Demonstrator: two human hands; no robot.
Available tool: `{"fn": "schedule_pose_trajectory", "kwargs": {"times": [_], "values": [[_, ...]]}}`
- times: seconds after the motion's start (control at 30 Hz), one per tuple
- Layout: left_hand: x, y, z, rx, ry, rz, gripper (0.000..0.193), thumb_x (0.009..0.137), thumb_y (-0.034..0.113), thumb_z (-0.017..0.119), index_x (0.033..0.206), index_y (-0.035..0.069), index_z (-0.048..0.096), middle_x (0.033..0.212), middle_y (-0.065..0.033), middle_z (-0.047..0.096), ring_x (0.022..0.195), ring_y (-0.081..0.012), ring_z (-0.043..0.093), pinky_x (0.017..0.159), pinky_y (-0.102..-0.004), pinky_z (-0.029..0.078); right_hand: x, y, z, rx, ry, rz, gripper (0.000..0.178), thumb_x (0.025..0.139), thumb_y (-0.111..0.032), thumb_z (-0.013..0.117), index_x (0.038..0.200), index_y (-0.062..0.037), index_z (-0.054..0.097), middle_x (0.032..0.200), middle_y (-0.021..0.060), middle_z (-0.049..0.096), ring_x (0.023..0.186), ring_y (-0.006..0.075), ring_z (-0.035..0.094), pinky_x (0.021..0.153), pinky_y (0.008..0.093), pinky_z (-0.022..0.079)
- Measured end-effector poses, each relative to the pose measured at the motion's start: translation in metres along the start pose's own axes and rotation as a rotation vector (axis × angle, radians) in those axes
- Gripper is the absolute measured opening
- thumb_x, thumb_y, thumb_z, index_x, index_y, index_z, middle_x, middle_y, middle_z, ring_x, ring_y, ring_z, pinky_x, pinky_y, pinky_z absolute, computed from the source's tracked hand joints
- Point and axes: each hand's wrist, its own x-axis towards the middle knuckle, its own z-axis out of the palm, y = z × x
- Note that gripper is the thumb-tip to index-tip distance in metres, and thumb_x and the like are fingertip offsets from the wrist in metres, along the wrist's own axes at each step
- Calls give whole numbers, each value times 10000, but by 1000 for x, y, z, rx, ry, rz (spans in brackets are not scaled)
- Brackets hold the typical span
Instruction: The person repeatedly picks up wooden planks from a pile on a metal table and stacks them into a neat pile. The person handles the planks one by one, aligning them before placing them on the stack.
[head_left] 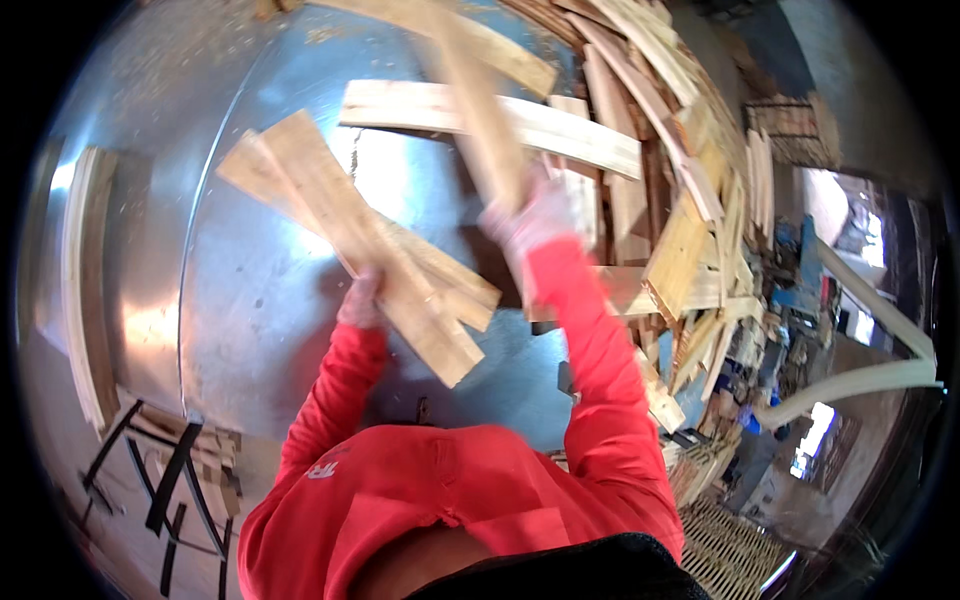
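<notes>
You have two hands: the left hand (362, 300) grips two overlapping boards (365, 240), the right hand (535, 222) one blurred slat (480, 110). Two more planks (490, 120) lie flat on the one metal table (250, 290). The pile (690, 230) at your right holds too many pieces to count.

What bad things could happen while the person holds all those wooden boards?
The left hand grips two crossed planks near one end, so they might slip and drop onto the metal table. The right hand holds a blurred board close to the leaning woodpile; it could knock pieces loose. Rough wood might also give splinters, mainly to the left hand, which looks bare.
</notes>
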Motion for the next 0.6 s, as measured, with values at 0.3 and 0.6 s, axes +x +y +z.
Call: {"fn": "schedule_pose_trajectory", "kwargs": {"times": [0.3,0.6], "values": [[16,16,3,81,58,-17,399,822,164,706,1170,47,551,1030,-60,626,933,-204,612,847,-354,514,86,79,-63,-500,604,-179,763,750,-515,682,1315,-45,478,1188,202,586,1114,334,567,975,427,454],[16,3,19,488,308,118,457,796,83,724,1210,19,542,1029,-83,655,895,-201,634,821,-347,532,122,263,-123,-587,173,619,636,774,-415,722,1295,-123,504,1272,169,579,1143,311,585,974,425,469]]}}
